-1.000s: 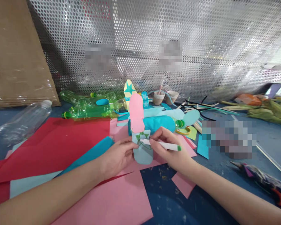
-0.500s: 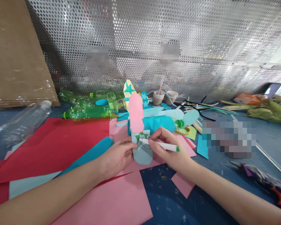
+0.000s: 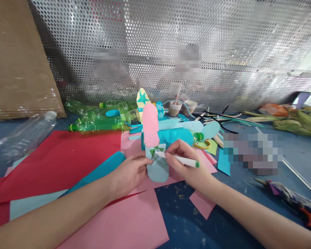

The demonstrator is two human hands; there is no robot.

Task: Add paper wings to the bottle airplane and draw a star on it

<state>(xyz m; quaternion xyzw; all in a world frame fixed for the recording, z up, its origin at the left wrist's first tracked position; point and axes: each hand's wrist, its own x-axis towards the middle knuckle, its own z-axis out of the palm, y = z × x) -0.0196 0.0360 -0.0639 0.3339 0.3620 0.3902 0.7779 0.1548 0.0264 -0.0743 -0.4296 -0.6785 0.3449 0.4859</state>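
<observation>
My right hand (image 3: 184, 157) is closed around a white marker (image 3: 188, 161) with a green end. The marker's tip rests on a light blue rounded paper piece (image 3: 158, 173), where a green star outline is drawn, partly coloured in at the top. My left hand (image 3: 132, 169) pinches the left edge of that paper between thumb and fingers. Just behind it stands a pink rounded paper piece (image 3: 150, 124), joined near a bottle wrapped in blue paper (image 3: 175, 137) with a green neck. A yellow paper piece with a blue star (image 3: 143, 98) rises behind the pink one.
Red paper (image 3: 88, 155) and pink paper (image 3: 134, 221) sheets lie left and in front. Green plastic bottles (image 3: 101, 122) and a clear bottle (image 3: 28, 131) lie at the left. A glue gun (image 3: 287, 197) lies right, small pots (image 3: 175, 108) behind, before a perforated metal panel (image 3: 150, 41).
The marker's tip has shifted slightly up on the light blue paper, and the right hand tilts a little with it. The left hand stays in place.
</observation>
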